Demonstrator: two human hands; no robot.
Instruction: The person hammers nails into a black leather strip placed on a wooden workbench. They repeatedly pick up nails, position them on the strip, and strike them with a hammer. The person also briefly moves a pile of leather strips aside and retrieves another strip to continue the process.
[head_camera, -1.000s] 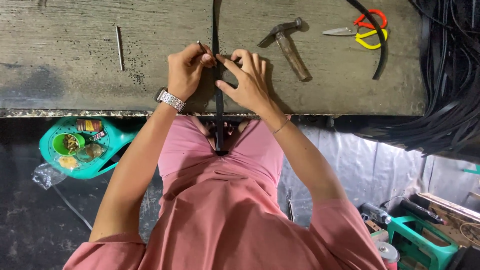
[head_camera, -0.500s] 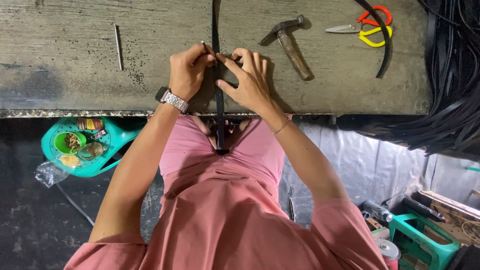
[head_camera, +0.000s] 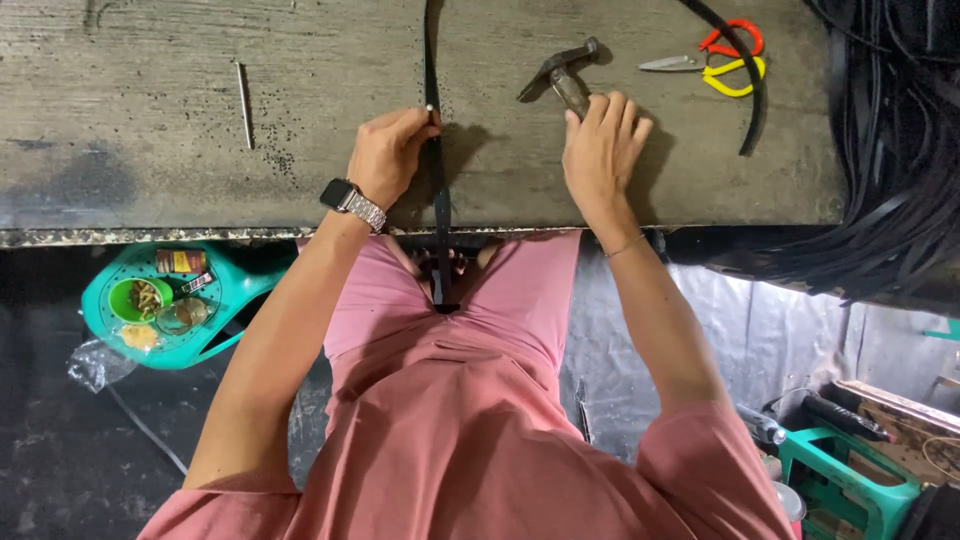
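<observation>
A worn grey wooden workbench (head_camera: 150, 170) carries a thin metal rod (head_camera: 244, 104) at left, a long black strap (head_camera: 433, 60) mid-bench, a wooden-handled hammer (head_camera: 560, 72), and red-and-yellow-handled scissors (head_camera: 715, 68) far right.

A single head-worn camera looks almost straight down from above the person, close over their lap and forearms. The grey table (head_camera: 150, 120) fills the upper part of the view, its near edge crossing the middle. Below that edge, the floor and a green stool (head_camera: 240, 300) show.
</observation>
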